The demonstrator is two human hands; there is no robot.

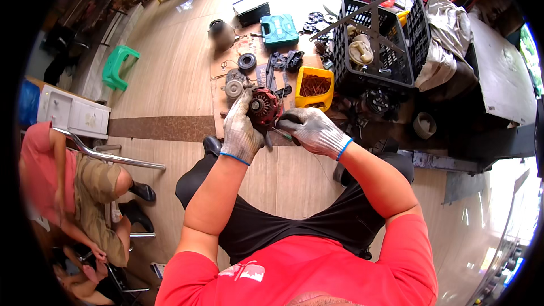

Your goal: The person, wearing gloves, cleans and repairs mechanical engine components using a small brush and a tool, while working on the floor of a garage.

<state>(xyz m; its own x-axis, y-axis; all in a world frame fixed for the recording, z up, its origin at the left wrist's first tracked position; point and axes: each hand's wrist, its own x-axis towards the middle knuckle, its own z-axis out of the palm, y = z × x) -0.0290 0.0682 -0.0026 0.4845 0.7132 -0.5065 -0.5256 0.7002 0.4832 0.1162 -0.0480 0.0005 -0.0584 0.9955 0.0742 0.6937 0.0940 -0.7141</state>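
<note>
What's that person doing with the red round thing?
A person sitting over a wooden floor holds a red and black motor part in both gloved hands. The left hand grips its side, and the right hand works at it with a thin tool, too small to tell its kind. Ahead on the floor lie loose round parts, a yellow bin, a green tool case and a black crate. Another person sits off to the left.

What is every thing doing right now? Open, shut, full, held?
Red motor part: held up, gripped by left hand.
Right hand: gloved, pressing a thin tool against the part.
Yellow bin: open, holding rusty bits.
Black crate: open, loaded with parts.
Green case: shut.
Green stool: upright.
</note>
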